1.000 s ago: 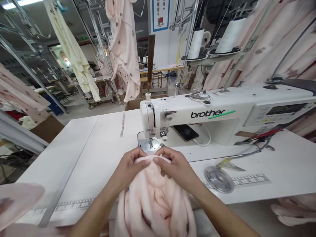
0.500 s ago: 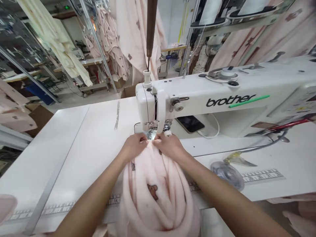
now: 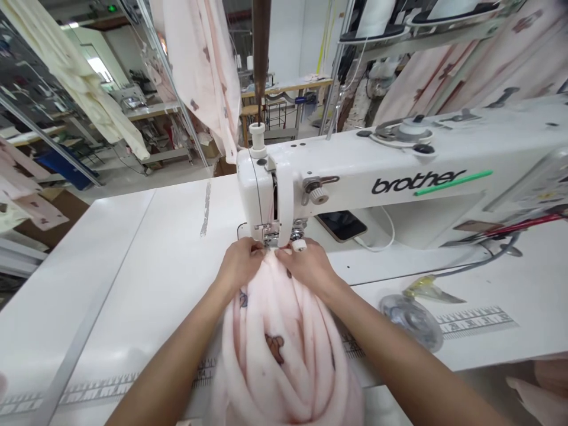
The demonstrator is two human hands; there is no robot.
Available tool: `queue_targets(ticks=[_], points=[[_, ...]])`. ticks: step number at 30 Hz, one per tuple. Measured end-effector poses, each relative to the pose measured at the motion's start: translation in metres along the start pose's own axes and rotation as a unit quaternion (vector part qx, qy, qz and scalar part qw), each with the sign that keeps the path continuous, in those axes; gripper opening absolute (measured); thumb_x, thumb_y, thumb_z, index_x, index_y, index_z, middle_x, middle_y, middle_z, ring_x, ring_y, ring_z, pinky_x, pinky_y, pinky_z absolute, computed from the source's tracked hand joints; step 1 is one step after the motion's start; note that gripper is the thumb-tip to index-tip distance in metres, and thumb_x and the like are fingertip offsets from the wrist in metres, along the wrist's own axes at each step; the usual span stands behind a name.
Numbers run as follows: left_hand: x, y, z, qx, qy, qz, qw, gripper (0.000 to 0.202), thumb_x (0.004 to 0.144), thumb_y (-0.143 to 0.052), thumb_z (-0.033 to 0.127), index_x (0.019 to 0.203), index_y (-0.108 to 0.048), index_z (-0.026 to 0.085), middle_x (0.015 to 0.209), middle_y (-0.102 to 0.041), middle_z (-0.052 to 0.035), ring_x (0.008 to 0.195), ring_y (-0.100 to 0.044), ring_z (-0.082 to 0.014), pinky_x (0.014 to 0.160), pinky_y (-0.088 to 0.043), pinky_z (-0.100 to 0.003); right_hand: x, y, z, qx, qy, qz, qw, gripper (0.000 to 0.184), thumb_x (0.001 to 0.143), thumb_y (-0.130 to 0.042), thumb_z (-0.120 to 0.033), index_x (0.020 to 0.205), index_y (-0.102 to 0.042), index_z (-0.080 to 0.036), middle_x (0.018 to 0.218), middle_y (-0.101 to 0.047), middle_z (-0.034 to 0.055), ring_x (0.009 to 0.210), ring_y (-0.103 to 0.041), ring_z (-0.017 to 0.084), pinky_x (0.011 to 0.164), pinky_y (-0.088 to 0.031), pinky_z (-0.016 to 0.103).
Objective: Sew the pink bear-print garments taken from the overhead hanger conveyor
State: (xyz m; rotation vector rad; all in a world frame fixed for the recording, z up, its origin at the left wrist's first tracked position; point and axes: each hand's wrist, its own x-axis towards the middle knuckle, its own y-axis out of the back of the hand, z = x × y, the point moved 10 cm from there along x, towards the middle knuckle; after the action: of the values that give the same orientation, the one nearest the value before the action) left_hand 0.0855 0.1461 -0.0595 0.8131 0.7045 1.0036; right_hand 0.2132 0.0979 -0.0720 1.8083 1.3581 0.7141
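A bunched pink fleece fabric (image 3: 284,355) with small bear prints lies on the white sewing table (image 3: 146,260) in front of me. My left hand (image 3: 239,265) and my right hand (image 3: 306,263) both pinch its far edge, fingertips nearly touching. They hold that edge right at the presser foot (image 3: 270,236) of the white Brother sewing machine (image 3: 399,177). The needle itself is hidden behind the machine head.
A phone (image 3: 342,225) with a white cable lies under the machine arm. A clear round lid (image 3: 412,319) and yellow thread snips (image 3: 428,288) sit at the right. Printed rulers run along the table's front edge. Pink garments hang behind and at right.
My hands have carried the fabric edge forward from the table's front area up to the presser foot. Over the last half second they barely moved.
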Motion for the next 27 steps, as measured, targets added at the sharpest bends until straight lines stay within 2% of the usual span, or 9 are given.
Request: queue_targets(ticks=[5, 9, 15, 20, 27], points=[[0.0000, -0.0002, 0.0006, -0.007, -0.017, 0.001, 1.000, 0.018, 0.080, -0.046, 0.019, 0.090, -0.061, 0.018, 0.090, -0.066, -0.0044, 0.085, -0.060, -0.0197, 0.071, -0.041, -0.026, -0.0007, 0.0044, -0.0041, -0.008, 0.011, 0.017, 1.000, 0.007, 0.080, -0.057, -0.018, 0.079, -0.064, -0.019, 0.070, -0.062, 0.0001, 0.064, -0.055, 0.017, 0.052, -0.029, 0.023], [-0.0010, 0.0017, 0.0021, 0.006, -0.017, 0.015, 1.000, 0.017, 0.082, -0.045, 0.017, 0.093, -0.058, 0.016, 0.093, -0.065, -0.0061, 0.087, -0.060, -0.0212, 0.071, -0.041, -0.028, -0.0013, 0.0059, -0.0056, -0.015, 0.019, 0.027, 0.999, 0.007, 0.081, -0.058, -0.019, 0.078, -0.063, -0.018, 0.068, -0.062, 0.0006, 0.063, -0.055, 0.017, 0.052, -0.028, 0.023], [-0.0023, 0.0032, 0.0060, 0.047, -0.016, 0.027, 0.998, 0.013, 0.082, -0.044, 0.014, 0.084, -0.057, 0.015, 0.093, -0.063, -0.0086, 0.088, -0.060, -0.0238, 0.072, -0.041, -0.030, -0.0021, 0.0036, -0.0051, -0.021, 0.024, 0.030, 0.999, 0.007, 0.082, -0.056, -0.018, 0.080, -0.063, -0.019, 0.065, -0.060, -0.0003, 0.063, -0.054, 0.017, 0.051, -0.025, 0.024], [-0.0023, 0.0040, 0.0075, 0.065, -0.019, 0.035, 0.997, 0.013, 0.083, -0.043, 0.014, 0.085, -0.056, 0.016, 0.094, -0.062, -0.0078, 0.087, -0.060, -0.0221, 0.073, -0.041, -0.029, -0.0010, 0.0042, -0.0055, -0.022, 0.022, 0.043, 0.999, 0.009, 0.079, -0.056, -0.014, 0.083, -0.063, -0.018, 0.064, -0.059, -0.0001, 0.060, -0.052, 0.017, 0.049, -0.022, 0.024], [0.0000, 0.0050, 0.0040, 0.079, -0.008, 0.052, 0.995, 0.009, 0.084, -0.045, 0.016, 0.083, -0.054, 0.015, 0.090, -0.062, -0.0087, 0.086, -0.061, -0.0221, 0.071, -0.043, -0.028, 0.0005, 0.0067, -0.0064, -0.018, 0.016, 0.049, 0.998, 0.008, 0.079, -0.057, -0.016, 0.073, -0.061, -0.018, 0.062, -0.058, -0.0009, 0.057, -0.052, 0.015, 0.049, -0.025, 0.023]])
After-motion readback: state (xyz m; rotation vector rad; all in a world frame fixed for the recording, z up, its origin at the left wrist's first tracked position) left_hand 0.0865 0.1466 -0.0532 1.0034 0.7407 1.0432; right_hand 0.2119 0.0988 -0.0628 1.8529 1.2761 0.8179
